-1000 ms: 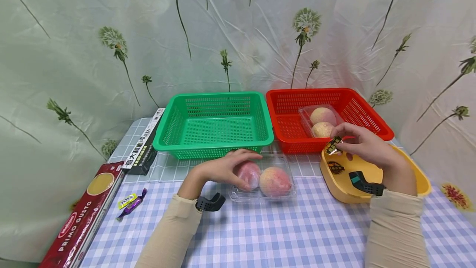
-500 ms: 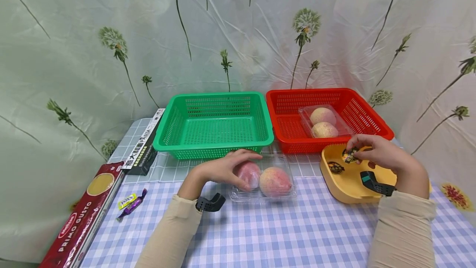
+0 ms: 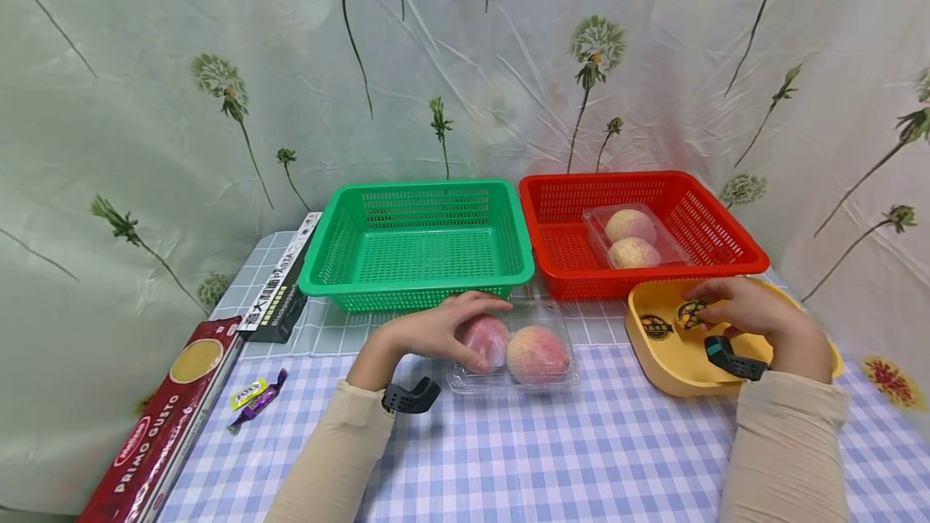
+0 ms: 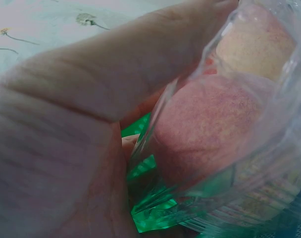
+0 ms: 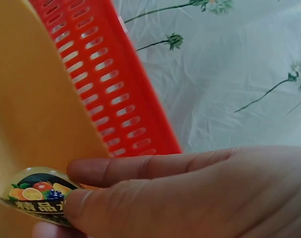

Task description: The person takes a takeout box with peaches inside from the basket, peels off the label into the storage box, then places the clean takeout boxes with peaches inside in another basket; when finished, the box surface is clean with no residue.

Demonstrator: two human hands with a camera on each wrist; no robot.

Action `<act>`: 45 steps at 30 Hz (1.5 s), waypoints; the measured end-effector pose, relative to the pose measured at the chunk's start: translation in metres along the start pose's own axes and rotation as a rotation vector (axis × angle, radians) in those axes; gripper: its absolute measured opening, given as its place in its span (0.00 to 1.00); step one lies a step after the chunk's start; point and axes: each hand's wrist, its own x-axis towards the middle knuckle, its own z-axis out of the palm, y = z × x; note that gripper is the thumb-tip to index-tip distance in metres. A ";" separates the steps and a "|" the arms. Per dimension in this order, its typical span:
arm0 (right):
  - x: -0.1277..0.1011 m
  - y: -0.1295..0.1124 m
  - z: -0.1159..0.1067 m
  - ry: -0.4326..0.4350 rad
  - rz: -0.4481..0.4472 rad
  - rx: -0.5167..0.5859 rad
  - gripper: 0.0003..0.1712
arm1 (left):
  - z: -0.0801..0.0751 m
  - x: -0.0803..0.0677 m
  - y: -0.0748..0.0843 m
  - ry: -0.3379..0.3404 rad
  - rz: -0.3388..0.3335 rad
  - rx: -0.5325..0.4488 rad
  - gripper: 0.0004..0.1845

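My left hand [image 3: 439,331] grips the left end of a clear plastic box [image 3: 465,382], thumb near the front and fingers at the back. Two pinkish peaches [image 3: 538,353] show inside it; in the left wrist view the box wall lies right along the thumb. Over the yellow tub [image 3: 664,374], my right hand [image 3: 751,315] pinches a fruit label sticker [image 5: 39,193] between thumb and fingers. The sticker is bowed, with fruit pictures and gold characters on black. A similar label [image 3: 656,327] lies in the tub just left of that hand.
A green basket [image 3: 417,290] stands behind the box. Beside it, a red basket [image 3: 654,273] contains another box of peaches [image 3: 632,253]. At left lie a black pasta box [image 3: 279,297], a long red package [image 3: 167,418], a yellow candy [image 3: 249,392] and a purple candy [image 3: 260,403].
My right hand has moved right and down from the tub's back left rim into the tub, carrying the label sticker. The left hand has stayed on the peach box.
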 end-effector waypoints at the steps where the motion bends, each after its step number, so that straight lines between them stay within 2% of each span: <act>1: 0.000 0.001 0.000 -0.004 0.008 0.011 0.24 | 0.000 0.000 0.000 0.000 0.000 0.000 0.47; 7: 0.001 0.007 0.001 -0.015 0.063 0.066 0.27 | 0.000 0.000 0.000 0.002 0.002 -0.008 0.47; 19: 0.000 0.010 -0.002 -0.012 0.079 -0.015 0.30 | -0.003 -0.002 0.003 -0.013 0.012 -0.007 0.46; 26: -0.005 0.001 -0.005 0.038 0.007 -0.159 0.29 | -0.008 -0.008 -0.001 -0.027 0.004 -0.013 0.45; 29: -0.007 -0.011 -0.006 0.083 -0.020 -0.171 0.27 | -0.011 -0.012 -0.005 -0.020 0.002 -0.036 0.43; 33: -0.006 -0.029 -0.006 0.178 -0.058 -0.114 0.24 | -0.014 -0.015 -0.014 -0.019 0.017 -0.120 0.41; 38: -0.003 -0.040 -0.006 0.408 -0.107 0.070 0.23 | -0.014 -0.015 -0.025 -0.048 0.027 -0.231 0.41; 43: 0.002 -0.038 -0.005 0.649 -0.034 0.341 0.23 | -0.012 -0.015 -0.033 -0.065 0.018 -0.313 0.43; 45: 0.003 -0.035 -0.006 0.724 0.015 0.406 0.20 | -0.010 -0.015 -0.037 -0.057 0.008 -0.333 0.44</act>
